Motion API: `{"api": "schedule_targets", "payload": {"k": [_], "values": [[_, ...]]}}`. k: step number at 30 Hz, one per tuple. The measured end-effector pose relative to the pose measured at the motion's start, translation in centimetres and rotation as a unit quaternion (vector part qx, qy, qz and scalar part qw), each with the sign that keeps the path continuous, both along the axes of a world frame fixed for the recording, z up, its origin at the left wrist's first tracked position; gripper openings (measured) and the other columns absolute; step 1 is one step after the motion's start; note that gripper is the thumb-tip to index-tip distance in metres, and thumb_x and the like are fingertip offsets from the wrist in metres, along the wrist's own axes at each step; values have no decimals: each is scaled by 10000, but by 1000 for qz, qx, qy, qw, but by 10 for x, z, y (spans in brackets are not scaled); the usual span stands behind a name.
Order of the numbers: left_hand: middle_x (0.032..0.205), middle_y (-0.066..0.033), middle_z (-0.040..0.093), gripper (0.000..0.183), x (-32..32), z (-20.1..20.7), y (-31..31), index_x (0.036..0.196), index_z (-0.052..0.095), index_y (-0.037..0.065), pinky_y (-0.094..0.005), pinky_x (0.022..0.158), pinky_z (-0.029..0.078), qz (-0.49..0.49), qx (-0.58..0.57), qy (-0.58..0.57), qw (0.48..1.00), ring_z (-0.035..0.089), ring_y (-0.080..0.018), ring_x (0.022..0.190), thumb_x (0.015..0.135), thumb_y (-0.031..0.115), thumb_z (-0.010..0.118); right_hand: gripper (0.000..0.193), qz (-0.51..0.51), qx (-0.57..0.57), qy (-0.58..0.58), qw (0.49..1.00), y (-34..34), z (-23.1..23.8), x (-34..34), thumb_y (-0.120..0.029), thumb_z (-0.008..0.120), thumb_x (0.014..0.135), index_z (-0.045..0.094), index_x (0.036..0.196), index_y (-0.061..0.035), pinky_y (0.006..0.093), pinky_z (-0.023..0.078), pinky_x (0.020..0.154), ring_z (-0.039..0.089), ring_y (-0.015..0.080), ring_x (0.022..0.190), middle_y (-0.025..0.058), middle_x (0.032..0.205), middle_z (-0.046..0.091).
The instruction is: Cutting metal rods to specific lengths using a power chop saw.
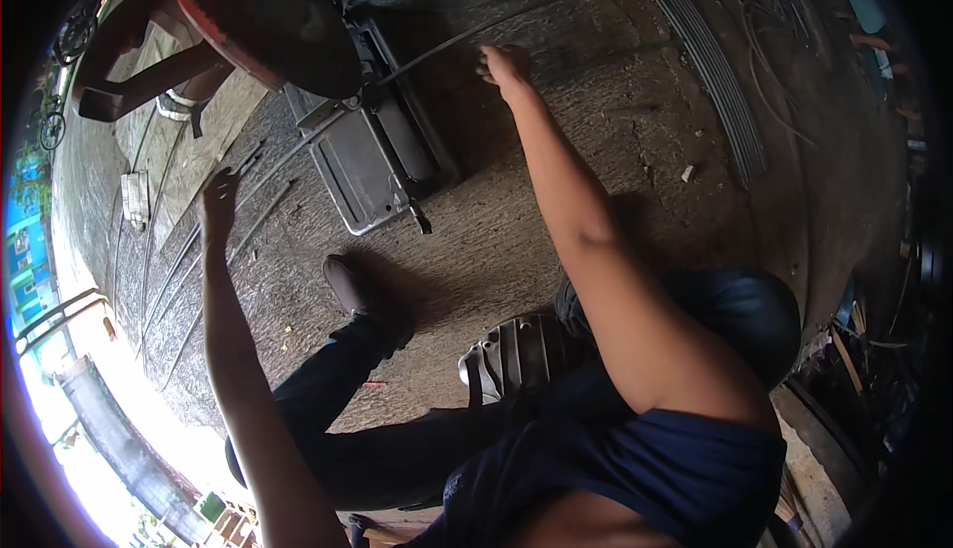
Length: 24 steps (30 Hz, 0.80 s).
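A cut-off saw (273, 22) with a large disc under a worn red guard stands at the upper left. Its dark D-shaped handle (109, 101) juts left, and its grey metal base (359, 179) rests on the ground. A thin metal rod (452, 44) crosses the saw's clamp and runs out to the upper right. My left hand (218, 201) hovers left of the base, near the rod's lower-left stretch, with its fingers apart. Right of the saw, my right hand (504, 67) is just below the rod, fingers curled in; I see nothing in it.
Several thin rods (179, 270) lie on the ground at the left. A bundle of long grey bars (710, 81) lies at the upper right. My shod foot (347, 285) is in front of the saw base. A ribbed metal housing (511, 359) sits between my legs.
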<state>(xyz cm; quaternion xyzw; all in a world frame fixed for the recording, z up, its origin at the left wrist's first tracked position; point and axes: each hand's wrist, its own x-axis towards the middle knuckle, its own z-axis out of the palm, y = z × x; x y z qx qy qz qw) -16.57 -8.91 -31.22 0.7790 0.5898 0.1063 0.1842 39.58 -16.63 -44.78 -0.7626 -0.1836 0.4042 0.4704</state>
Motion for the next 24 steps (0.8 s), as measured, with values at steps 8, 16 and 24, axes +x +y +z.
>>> {"api": "schedule_targets", "payload": {"k": [8,16,24], "values": [[1330,-170,499,469,-46,193,93,1390,371,0,-389,991,441,9,37,-394,918,531,-272,1198,974,209,426,340,-247,-199,-218,923,-105,-31,188,-222,635,733,641,850,98,427,539,781,655,388,909,288,918,655],[1229,-209,505,609,98,318,89,1350,371,-11,-399,872,458,-83,50,-269,958,533,-250,1084,862,262,612,326,-91,-239,-383,888,-73,-29,238,-267,644,766,667,830,52,379,549,774,674,351,870,226,901,680],[1168,-159,579,572,167,333,128,1320,433,38,-402,851,480,-17,-126,-100,987,585,-230,1023,865,329,622,379,-189,-90,-66,976,-69,-14,234,-112,612,815,553,1127,96,393,599,718,603,354,1040,251,1223,543]]}}
